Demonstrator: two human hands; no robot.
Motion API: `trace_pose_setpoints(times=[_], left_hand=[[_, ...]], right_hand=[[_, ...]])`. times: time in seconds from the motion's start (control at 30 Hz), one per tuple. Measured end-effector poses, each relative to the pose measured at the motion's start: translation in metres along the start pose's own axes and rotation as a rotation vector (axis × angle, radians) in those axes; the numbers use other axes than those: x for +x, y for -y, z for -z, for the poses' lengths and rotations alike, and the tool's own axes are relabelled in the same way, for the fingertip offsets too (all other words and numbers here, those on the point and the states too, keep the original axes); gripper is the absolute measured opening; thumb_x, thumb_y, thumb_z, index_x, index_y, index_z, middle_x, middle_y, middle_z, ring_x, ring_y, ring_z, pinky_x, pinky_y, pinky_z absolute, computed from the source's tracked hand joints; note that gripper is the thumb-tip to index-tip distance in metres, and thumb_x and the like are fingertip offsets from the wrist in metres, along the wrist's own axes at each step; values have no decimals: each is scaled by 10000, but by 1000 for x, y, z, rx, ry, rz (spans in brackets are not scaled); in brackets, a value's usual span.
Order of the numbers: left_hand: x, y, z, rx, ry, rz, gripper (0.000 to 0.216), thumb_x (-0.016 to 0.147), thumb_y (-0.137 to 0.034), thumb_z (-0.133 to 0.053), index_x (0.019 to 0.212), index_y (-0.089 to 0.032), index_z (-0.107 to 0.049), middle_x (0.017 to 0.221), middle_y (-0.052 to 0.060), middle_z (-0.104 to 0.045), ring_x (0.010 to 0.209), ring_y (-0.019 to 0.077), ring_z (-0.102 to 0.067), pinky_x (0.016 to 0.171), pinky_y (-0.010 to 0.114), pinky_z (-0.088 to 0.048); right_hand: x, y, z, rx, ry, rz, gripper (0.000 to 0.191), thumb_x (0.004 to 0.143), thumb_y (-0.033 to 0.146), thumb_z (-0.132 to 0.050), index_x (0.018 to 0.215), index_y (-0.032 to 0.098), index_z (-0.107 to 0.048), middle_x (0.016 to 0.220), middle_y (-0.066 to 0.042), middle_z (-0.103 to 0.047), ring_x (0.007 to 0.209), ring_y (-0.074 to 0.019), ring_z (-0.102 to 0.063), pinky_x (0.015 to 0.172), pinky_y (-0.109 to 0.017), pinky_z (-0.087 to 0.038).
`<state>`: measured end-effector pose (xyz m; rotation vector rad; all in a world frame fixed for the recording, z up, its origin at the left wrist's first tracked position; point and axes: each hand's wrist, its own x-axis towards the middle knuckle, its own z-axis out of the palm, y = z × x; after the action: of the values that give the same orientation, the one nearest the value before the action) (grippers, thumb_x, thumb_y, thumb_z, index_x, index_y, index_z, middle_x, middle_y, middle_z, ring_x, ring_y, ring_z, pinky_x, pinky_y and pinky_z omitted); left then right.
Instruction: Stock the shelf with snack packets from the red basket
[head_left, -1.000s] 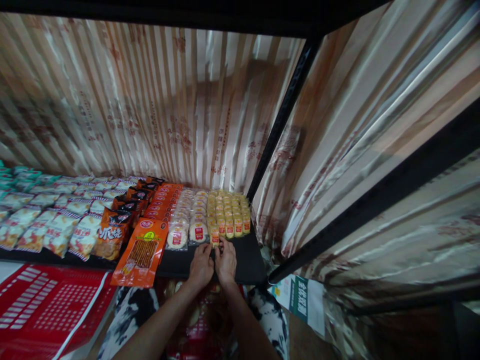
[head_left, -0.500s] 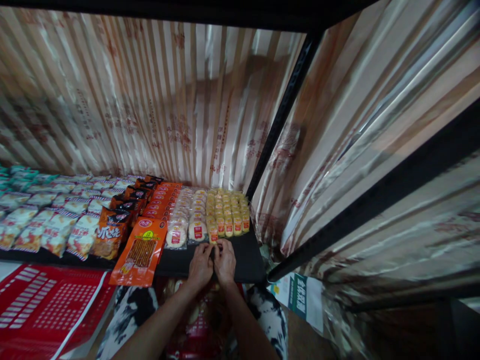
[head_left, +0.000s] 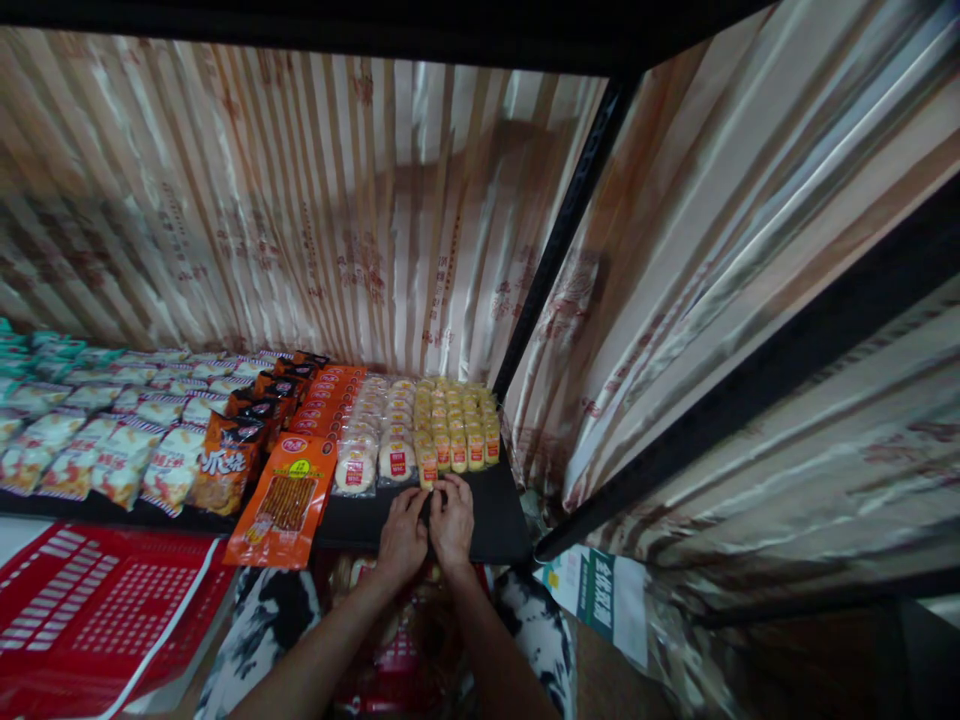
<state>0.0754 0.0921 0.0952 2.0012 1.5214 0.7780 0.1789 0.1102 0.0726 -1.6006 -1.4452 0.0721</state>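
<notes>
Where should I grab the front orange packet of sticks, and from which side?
Probably best to pinch the front orange packet by its near end, coming from the front with the left hand, which is nearer: that end seems to jut past the edge of the shelf, leaving its top and underside reachable.

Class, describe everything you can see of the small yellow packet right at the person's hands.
The yellow packet heads the leftmost yellow row, slightly nearer the person than the fronts beside it. Its wrapper looks like thin plastic; a red label faces the person, its print too small to read. It appears upright on the black shelf, just right of the round white packets. The left hand and right hand reach its lower edge; exact contact is unclear.
</notes>
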Motion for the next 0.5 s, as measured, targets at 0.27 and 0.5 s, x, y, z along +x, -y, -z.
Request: trace_pose_setpoints(times=[0.27, 0.5], left_hand=[[-30, 6, -4, -18, -109, -134, 400, 664, 6, -389, 953, -138, -625, 1013, 90, -576, 996, 195, -501, 920, 355, -433], [-72, 13, -8, 66, -30, -272, 252, 731, -29, -428, 824, -166, -617, 940, 71, -586, 913, 186, -494, 791, 307, -460]], right_hand=[[-5, 4, 9, 216, -18, -67, 163, 794, 193, -422, 785, 171, -583, 964, -99, -549, 788, -148, -556, 563, -228, -482], [-27, 15, 24, 322, 80, -62, 147, 783, 197, -435, 789, 172, -579, 781, -46, -575, 658, -120, -565, 539, -203, -471]])
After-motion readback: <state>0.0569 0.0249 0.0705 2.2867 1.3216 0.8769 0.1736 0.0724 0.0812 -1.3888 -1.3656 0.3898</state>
